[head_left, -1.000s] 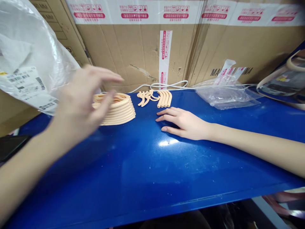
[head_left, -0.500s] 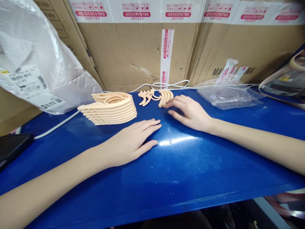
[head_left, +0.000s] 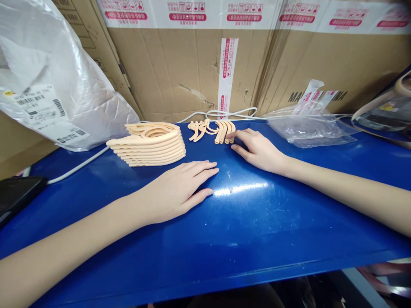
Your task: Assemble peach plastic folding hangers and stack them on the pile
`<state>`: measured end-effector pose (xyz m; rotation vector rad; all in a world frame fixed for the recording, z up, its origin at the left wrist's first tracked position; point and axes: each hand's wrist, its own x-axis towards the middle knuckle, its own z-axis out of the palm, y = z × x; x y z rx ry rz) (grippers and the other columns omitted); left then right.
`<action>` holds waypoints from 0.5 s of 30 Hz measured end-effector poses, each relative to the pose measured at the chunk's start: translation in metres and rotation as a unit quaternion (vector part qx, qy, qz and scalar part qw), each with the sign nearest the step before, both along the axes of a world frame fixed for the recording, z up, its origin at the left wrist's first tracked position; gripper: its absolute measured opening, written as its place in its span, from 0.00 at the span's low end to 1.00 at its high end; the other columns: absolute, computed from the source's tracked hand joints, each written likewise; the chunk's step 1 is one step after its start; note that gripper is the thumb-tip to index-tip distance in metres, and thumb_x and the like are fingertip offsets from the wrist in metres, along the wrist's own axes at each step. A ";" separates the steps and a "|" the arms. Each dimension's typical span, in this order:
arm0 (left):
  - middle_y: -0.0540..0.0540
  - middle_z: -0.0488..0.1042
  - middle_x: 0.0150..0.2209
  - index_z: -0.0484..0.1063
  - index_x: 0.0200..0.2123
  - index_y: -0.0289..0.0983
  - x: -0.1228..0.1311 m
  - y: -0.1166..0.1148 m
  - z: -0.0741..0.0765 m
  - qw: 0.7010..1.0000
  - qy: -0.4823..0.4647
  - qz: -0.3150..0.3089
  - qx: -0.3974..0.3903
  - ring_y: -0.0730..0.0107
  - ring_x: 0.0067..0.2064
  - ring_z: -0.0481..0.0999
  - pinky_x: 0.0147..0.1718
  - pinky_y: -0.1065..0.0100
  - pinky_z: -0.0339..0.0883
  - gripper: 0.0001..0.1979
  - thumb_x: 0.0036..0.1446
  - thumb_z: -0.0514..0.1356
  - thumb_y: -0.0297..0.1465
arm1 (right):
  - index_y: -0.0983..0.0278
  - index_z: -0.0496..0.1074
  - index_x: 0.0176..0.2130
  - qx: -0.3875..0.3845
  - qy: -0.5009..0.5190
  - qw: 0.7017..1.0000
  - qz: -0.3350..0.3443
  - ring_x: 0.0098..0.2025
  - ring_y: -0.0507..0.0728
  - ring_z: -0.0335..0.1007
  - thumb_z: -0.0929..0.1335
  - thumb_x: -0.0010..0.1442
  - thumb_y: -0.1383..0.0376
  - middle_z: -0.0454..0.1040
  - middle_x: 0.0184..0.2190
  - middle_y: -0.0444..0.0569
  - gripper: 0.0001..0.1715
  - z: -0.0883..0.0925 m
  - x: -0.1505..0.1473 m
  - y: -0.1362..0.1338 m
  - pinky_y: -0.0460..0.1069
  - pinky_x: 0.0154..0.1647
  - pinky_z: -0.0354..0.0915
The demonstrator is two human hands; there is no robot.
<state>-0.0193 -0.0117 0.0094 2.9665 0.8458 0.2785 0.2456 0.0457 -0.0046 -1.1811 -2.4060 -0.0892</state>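
My left hand (head_left: 183, 188) lies flat on the blue table, palm down, with its fingers stretched out and nothing in it. Just beyond it is a neat stack of beige plastic pieces (head_left: 157, 147) that look like folded hangers. Farther back, a small group of curved beige pieces (head_left: 221, 131) lies side by side, with thin hook-like parts (head_left: 198, 129) at its left end. My right hand (head_left: 258, 149) rests at the right end of this group. Its index fingertip reaches the rightmost curved piece, while the thumb stays apart below; no grip shows.
Cardboard boxes (head_left: 180, 72) wall off the back. A white plastic parcel bag (head_left: 73, 107) leans at the left, above a black device (head_left: 19, 196). White cable (head_left: 231, 113) runs along the back. Clear plastic wrap (head_left: 308, 130) and a transparent jug (head_left: 385, 111) are at the right.
My right hand has shifted slightly to the right, and more of the curved pieces' right end shows. My left hand stays in place. The view has turned slightly.
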 end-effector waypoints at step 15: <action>0.39 0.63 0.64 0.63 0.62 0.35 0.001 -0.001 0.001 1.000 0.000 -0.001 -0.001 0.58 0.64 0.63 0.62 0.53 0.59 0.24 0.70 0.46 0.40 | 0.63 0.73 0.52 0.037 -0.080 0.990 -0.111 0.46 0.64 0.70 0.59 0.67 0.54 0.67 0.51 0.58 0.24 0.006 0.010 0.007 0.56 0.41 0.68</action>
